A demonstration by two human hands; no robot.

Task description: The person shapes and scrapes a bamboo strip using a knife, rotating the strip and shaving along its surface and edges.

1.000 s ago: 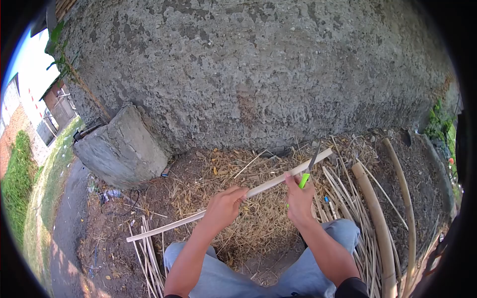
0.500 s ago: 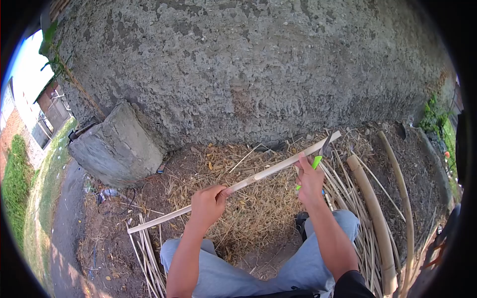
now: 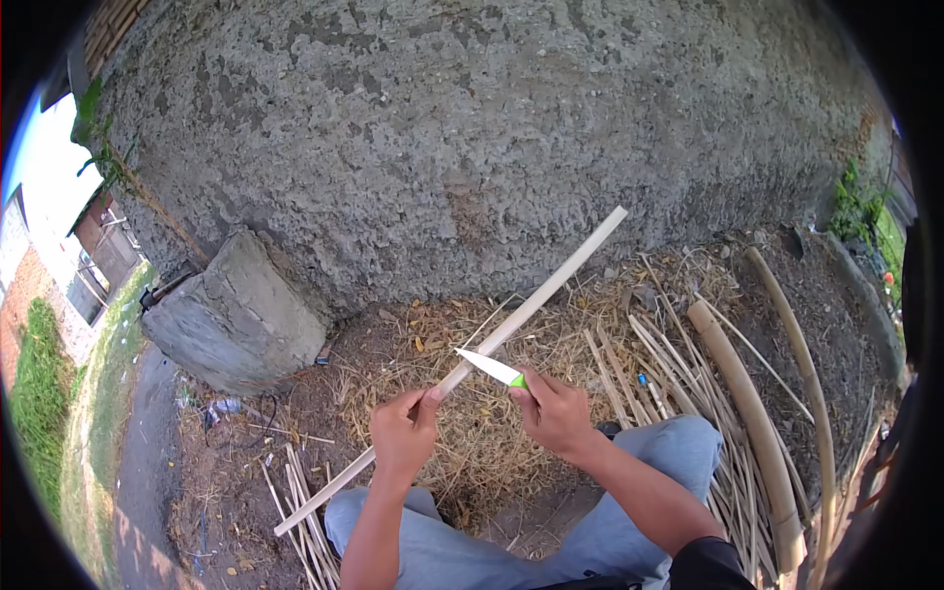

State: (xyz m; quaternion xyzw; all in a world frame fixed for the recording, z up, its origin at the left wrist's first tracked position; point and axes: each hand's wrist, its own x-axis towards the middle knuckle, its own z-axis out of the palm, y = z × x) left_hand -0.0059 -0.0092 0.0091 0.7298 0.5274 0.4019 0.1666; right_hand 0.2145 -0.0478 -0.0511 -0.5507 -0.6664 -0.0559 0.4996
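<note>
My left hand is closed around a long pale bamboo strip, which slants from low at the left up toward the wall. In my right hand is a knife with a bright green handle, mostly hidden by the fingers. Its pale blade points up and left and crosses the strip just above my left hand. Whether the edge bites into the strip I cannot tell. Both hands are above my knees, over ground strewn with straw-like shavings.
A rough grey wall rises in front. At the left stands a concrete block. Thin bamboo strips lie to the right beside a thick bamboo pole and a thinner pole. More strips lie by my left knee.
My right hand has drawn the knife down and left along the strip, close to my left hand. The strip is now tilted more steeply, its far end raised against the view of the wall.
</note>
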